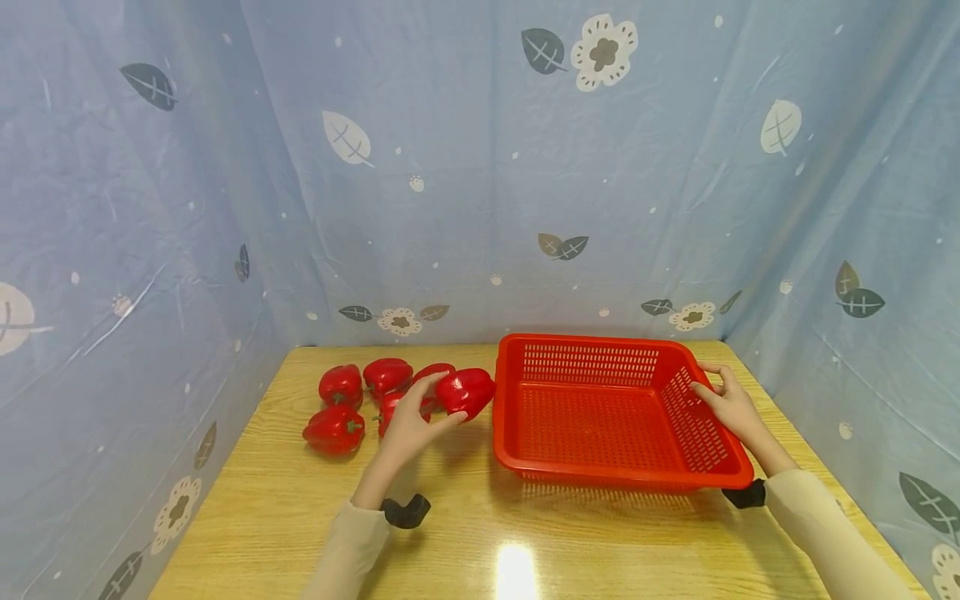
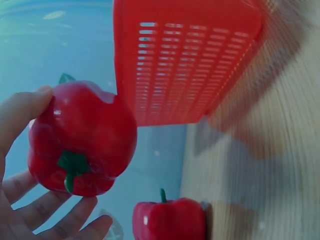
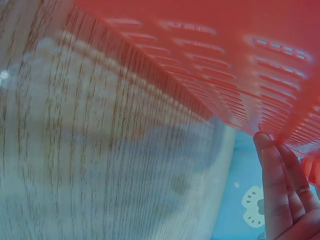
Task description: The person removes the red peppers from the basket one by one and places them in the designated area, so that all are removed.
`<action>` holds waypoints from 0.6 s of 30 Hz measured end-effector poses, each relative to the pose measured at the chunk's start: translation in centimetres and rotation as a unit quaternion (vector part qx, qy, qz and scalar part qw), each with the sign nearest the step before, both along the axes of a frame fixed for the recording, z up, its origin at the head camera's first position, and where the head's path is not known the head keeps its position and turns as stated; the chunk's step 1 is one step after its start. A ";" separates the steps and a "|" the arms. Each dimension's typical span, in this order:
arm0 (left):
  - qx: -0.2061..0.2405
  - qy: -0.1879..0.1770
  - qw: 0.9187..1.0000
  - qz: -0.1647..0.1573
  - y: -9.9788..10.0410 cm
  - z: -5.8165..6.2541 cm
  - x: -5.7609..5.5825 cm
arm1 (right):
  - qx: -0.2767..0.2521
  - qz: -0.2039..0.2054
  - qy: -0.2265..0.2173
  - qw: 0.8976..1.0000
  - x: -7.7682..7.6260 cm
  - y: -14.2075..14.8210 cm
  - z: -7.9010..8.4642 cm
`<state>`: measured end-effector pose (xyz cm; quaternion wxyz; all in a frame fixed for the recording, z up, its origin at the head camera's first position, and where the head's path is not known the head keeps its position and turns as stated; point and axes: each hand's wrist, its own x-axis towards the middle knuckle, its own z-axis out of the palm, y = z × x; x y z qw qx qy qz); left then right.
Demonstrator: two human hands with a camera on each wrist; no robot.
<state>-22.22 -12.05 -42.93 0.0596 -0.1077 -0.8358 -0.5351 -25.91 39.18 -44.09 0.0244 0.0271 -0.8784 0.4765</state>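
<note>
My left hand [image 1: 411,423] holds a glossy red bell pepper [image 1: 467,393] between thumb and fingers, close to the left rim of a red plastic basket [image 1: 592,478]. In the left wrist view, the green stem of this bell pepper [image 2: 87,135] points toward the camera, and the basket's slotted wall [image 2: 185,60] stands just beyond it. Over at the basket's right side, my right hand [image 1: 731,407] grips the rim, thumb on the inner side. The right wrist view has its fingers [image 3: 277,185] against the outside of the slotted wall. Inside, the basket's perforated bottom is bare.
Several more red bell peppers [image 1: 334,429] lie grouped on the left of the wooden table [image 1: 262,508], partly behind my left hand. A blue patterned curtain [image 1: 450,208] encloses the table at the back and both sides.
</note>
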 end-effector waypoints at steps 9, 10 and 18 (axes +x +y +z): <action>-0.027 -0.020 0.999 0.014 -0.9 -1.2 0.6 | 0.005 0.000 0.000 1.000 -0.1 0.0 -0.1; -0.030 -0.022 0.999 0.015 -1.0 -1.4 0.7 | 0.007 0.000 0.001 1.000 -0.1 0.0 -0.1; -0.065 -0.023 0.997 0.030 -1.7 -2.7 1.2 | 0.007 -0.001 0.002 1.000 -0.2 0.1 -0.2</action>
